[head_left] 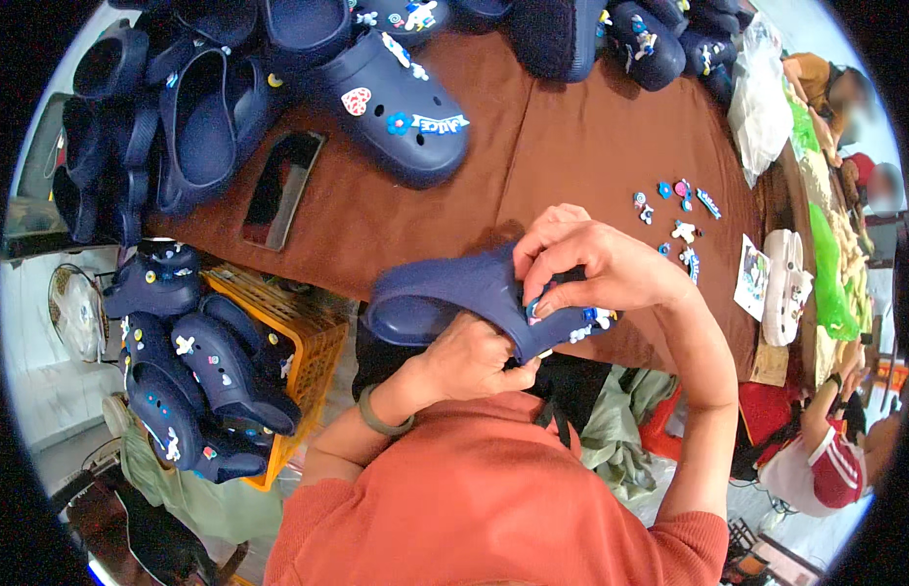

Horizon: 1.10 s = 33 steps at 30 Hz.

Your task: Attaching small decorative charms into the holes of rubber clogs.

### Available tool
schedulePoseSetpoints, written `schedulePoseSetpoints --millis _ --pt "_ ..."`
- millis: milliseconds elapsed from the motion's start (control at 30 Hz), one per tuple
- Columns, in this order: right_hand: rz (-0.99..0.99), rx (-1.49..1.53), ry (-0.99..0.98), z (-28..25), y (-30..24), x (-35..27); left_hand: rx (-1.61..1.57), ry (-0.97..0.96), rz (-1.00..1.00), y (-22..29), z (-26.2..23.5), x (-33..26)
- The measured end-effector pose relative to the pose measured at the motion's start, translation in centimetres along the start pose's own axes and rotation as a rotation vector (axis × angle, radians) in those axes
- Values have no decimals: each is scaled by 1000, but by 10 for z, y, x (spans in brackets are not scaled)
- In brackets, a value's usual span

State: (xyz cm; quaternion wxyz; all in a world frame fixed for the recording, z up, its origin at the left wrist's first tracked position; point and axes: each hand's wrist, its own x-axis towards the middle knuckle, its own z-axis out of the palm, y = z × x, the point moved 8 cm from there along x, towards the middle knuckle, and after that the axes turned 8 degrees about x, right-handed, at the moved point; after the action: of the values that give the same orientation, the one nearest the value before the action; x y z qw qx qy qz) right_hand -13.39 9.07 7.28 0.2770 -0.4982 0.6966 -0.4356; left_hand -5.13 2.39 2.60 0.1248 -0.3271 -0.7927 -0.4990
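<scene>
A navy foam clog (454,278) is held over the near edge of the brown-covered table, its heel toward the left. My left hand (471,358) grips it from below, with fingers partly hidden inside the opening. My right hand (596,262) reaches over the toe, thumb and fingers pinching a small shoe charm (534,310) against the upper; the charm is mostly covered. Other charms (596,319) sit on the toe to the right. On the cloth beyond my right hand lie several loose charms (683,231), blue, white and pink.
Navy clogs (205,117) crowd the far and left table. A decorated clog (401,112) lies near a phone (283,190). An orange crate (317,366) of clogs stands at left. A white clog (786,285) and a printed card (752,278) lie right. Other people work on the right.
</scene>
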Motion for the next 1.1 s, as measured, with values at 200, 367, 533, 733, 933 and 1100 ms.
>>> schedulePoseSetpoints --millis 200,367,533,733,933,1100 --pt "117 -10 -146 -1 9 23 -31 -80 -53 -7 5 -6" --pt "268 -226 -301 6 22 35 -31 -142 -76 -10 11 -9" --pt "592 -147 -421 17 23 43 -79 -208 -124 -19 20 -16" --pt "504 -196 -318 28 31 37 3 -138 -49 -11 10 -10" --pt "445 -236 -197 23 23 37 5 -333 -197 -18 21 -13" --pt "212 -248 -36 -5 13 28 -29 -9 -45 -8 -3 2"
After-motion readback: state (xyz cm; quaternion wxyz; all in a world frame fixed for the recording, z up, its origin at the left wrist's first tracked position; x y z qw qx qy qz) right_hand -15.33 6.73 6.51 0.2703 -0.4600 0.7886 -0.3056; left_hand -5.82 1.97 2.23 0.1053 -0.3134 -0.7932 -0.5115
